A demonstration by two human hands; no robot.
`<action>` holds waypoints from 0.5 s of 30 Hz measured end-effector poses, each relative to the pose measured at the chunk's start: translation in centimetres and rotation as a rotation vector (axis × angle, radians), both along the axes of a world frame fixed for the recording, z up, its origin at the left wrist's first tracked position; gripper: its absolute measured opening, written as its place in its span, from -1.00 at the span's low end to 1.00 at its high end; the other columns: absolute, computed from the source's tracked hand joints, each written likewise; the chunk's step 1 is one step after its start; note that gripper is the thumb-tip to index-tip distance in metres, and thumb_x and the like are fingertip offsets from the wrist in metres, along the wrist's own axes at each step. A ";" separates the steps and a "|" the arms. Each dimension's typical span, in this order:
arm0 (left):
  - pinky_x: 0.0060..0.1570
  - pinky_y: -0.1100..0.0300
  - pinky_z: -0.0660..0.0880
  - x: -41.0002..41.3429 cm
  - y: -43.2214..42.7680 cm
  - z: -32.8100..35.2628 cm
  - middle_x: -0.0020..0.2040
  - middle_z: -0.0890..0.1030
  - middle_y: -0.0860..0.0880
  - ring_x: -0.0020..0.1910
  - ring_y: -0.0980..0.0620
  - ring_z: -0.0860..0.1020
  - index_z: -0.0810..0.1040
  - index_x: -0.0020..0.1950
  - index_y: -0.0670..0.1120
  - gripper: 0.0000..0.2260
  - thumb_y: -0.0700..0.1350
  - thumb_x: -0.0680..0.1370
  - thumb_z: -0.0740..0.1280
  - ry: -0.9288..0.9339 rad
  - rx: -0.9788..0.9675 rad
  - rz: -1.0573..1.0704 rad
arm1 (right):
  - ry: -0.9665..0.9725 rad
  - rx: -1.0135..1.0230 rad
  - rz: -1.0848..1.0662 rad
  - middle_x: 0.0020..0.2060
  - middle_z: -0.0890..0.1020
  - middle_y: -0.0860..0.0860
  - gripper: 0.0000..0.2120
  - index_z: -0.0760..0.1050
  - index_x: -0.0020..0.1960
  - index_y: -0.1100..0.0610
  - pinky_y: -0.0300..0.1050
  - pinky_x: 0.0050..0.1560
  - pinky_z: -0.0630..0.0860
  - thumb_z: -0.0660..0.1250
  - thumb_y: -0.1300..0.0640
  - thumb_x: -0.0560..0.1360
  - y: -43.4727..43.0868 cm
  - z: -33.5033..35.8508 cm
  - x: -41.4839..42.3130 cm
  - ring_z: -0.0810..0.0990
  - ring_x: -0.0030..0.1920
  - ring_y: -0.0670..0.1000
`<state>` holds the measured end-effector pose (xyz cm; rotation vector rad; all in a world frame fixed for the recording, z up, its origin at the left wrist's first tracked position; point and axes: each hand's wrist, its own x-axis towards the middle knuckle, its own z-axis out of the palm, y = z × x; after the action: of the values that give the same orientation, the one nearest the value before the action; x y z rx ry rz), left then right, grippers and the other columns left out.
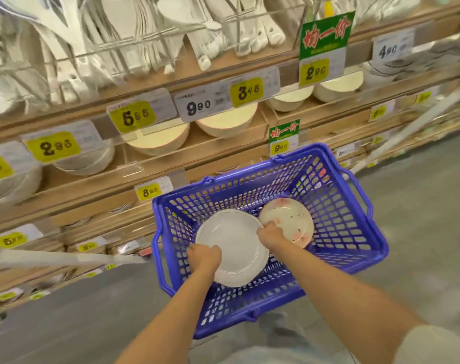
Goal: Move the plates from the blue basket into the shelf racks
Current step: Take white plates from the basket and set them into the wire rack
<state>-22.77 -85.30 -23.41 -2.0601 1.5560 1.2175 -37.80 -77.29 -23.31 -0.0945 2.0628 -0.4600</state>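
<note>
A blue plastic basket stands on the floor in front of the shelves. Inside it lies a large white plate, apparently the top of a small stack. My left hand grips its near left rim. My right hand grips its right rim. Beside it, partly under my right hand, sits a smaller plate with pink flower patterns. Wire shelf racks holding upright white plates run along the top shelf.
Wooden shelves with stacked white bowls and yellow price tags fill the left and centre. A white pole crosses low on the left. Grey floor lies to the right of the basket.
</note>
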 end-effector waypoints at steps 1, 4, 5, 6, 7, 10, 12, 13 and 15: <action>0.32 -0.01 0.34 0.2 -0.4 0.0 0.44 0.28 -0.26 0.37 -0.25 0.35 0.22 0.46 -0.33 -0.43 -0.10 0.53 0.25 -0.010 0.008 -0.017 | -0.001 -0.013 -0.009 0.36 0.33 0.22 -0.54 0.23 0.43 0.18 0.07 0.30 0.39 0.14 0.09 0.56 -0.1 0.2 0.0 0.39 0.30 0.25; 0.25 -0.03 0.45 0.8 -1.1 0.3 0.35 0.42 -0.25 0.27 -0.25 0.46 0.34 0.40 -0.31 -0.50 -0.11 0.51 0.25 0.056 0.039 0.021 | -0.027 -0.109 -0.037 0.26 0.43 0.20 -0.60 0.24 0.37 0.18 -0.01 0.11 0.45 0.17 0.11 0.56 0.1 1.4 -0.4 0.47 0.18 0.19; 0.23 -0.04 0.47 1.0 -1.0 0.6 0.32 0.46 -0.24 0.24 -0.25 0.48 0.35 0.39 -0.29 -0.50 -0.11 0.50 0.26 0.092 0.034 0.043 | -0.045 -0.143 -0.052 0.19 0.46 0.18 -0.63 0.23 0.34 0.18 -0.06 -0.03 0.45 0.17 0.12 0.57 0.2 2.0 -0.5 0.50 0.08 0.13; 0.21 -0.06 0.48 1.2 -1.0 1.2 0.30 0.48 -0.22 0.23 -0.24 0.48 0.36 0.38 -0.27 -0.51 -0.10 0.49 0.28 0.125 0.019 0.059 | -0.064 -0.172 -0.066 0.11 0.48 0.13 -0.66 0.22 0.31 0.15 -0.11 -0.17 0.42 0.17 0.12 0.57 0.4 2.8 -0.8 0.50 -0.04 0.06; 0.20 -0.06 0.48 1.4 -0.9 1.7 0.28 0.48 -0.21 0.21 -0.23 0.48 0.34 0.38 -0.24 -0.51 -0.10 0.48 0.28 0.160 0.005 0.071 | -0.075 -0.196 -0.074 0.02 0.48 0.08 -0.69 0.21 0.28 0.12 -0.15 -0.27 0.38 0.18 0.12 0.58 0.6 3.6 -1.1 0.47 -0.13 -0.01; 0.07 0.02 0.51 2.0 -0.7 3.4 0.21 0.52 -0.16 0.08 -0.17 0.50 0.33 0.36 -0.11 -0.57 -0.11 0.50 0.29 0.301 -0.043 0.064 | -0.067 -0.252 -0.055 -0.10 0.49 0.05 -0.78 0.29 0.20 0.12 -0.15 -0.30 0.35 0.19 0.10 0.58 1.2 6.2 -1.9 0.46 -0.18 -0.02; 0.00 0.04 0.50 2.1 -0.6 5.0 0.17 0.54 -0.12 0.01 -0.11 0.50 0.37 0.34 -0.06 -0.61 -0.11 0.52 0.31 0.419 -0.077 0.052 | -0.037 -0.284 -0.025 0.03 0.51 0.10 -0.75 0.34 0.23 0.13 -0.10 -0.15 0.40 0.20 0.10 0.58 1.7 8.2 -2.2 0.49 -0.05 0.07; -0.01 0.04 0.50 2.0 -0.7 5.9 0.15 0.55 -0.09 0.02 -0.09 0.51 0.39 0.34 -0.05 -0.61 -0.10 0.52 0.33 0.487 -0.085 0.052 | -0.028 -0.304 -0.016 0.12 0.51 0.11 -0.72 0.36 0.27 0.12 -0.07 -0.03 0.43 0.21 0.10 0.58 2.0 9.2 -2.3 0.51 0.06 0.11; -0.05 0.07 0.53 1.5 -0.7 7.9 0.07 0.57 -0.04 0.00 -0.07 0.55 0.44 0.33 -0.05 -0.63 -0.08 0.54 0.35 0.606 -0.072 0.065 | -0.048 -0.375 -0.068 0.23 0.53 0.11 -0.67 0.41 0.31 0.14 0.06 0.19 0.48 0.25 0.13 0.56 2.9 11.2 -2.2 0.53 0.20 0.17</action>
<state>-21.30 -86.00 -15.50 -1.8902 1.7980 1.9686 -40.04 -74.35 -12.11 -0.2341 1.9156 -0.8802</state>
